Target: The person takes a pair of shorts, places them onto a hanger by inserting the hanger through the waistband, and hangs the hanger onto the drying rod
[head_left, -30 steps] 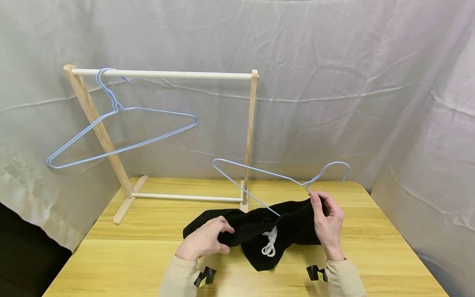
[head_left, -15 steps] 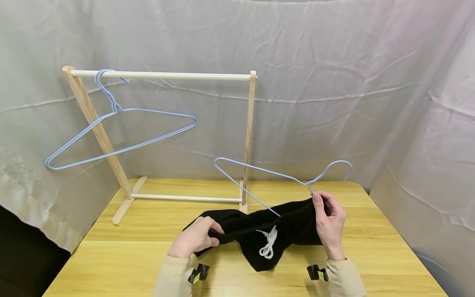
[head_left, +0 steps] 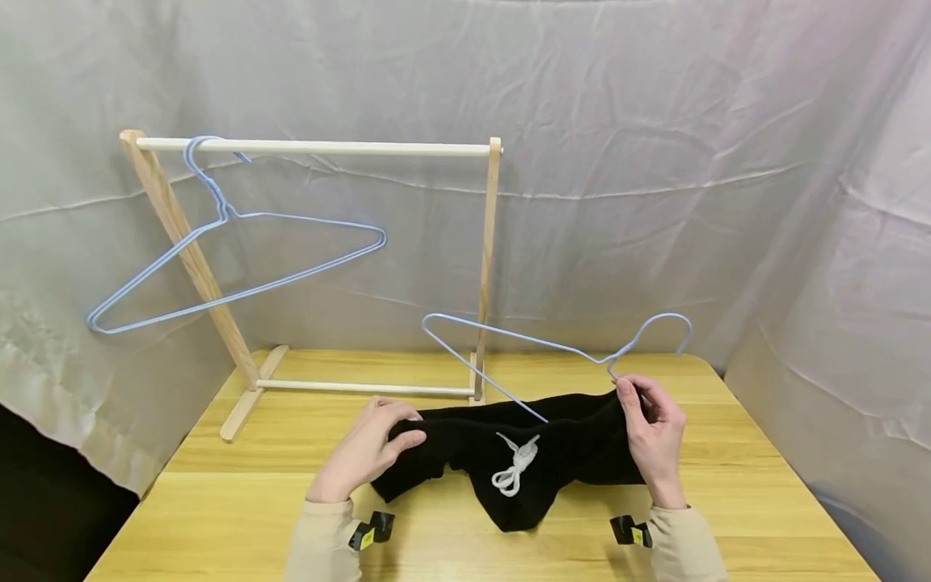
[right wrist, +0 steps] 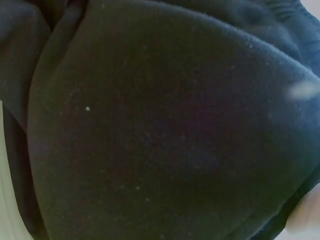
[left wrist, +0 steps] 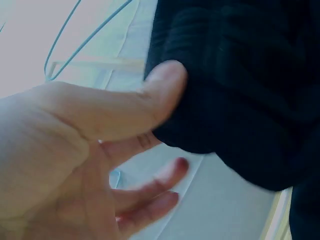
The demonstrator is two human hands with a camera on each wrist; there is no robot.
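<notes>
The left hand (head_left: 369,451) and right hand (head_left: 657,436) are pinching opposite ends of a plain black garment (head_left: 469,449), whose white drawstring (head_left: 520,459) is hanging knotted in loops.

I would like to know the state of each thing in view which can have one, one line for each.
Left hand, pinching one end of the black garment
Right hand, pinching the garment's other end
Black garment, spread between the hands
White drawstring, tied in a bow
Lower hanger, partly inside the garment, hook free
Wooden rack, upright
Upper hangers, hung on the rack, bare
</notes>
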